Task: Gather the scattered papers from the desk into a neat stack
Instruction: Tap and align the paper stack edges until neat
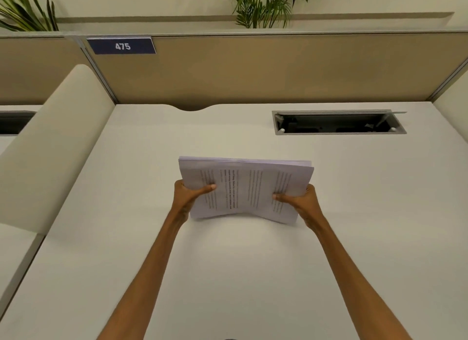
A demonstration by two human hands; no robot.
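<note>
A stack of printed white papers (247,187) stands tilted on its near edge in the middle of the white desk (253,263). My left hand (188,194) grips the stack's left side, thumb on the top sheet. My right hand (300,201) grips the right side the same way. The sheets bow slightly in the middle, and their far edges look roughly even. No loose sheets show elsewhere on the desk.
An open cable hatch (339,123) is set into the desk at the back right. A tan partition (278,68) with a blue "475" sign (121,46) closes the back. A cream side divider (53,147) rises on the left. Plants (263,5) stand behind the partition.
</note>
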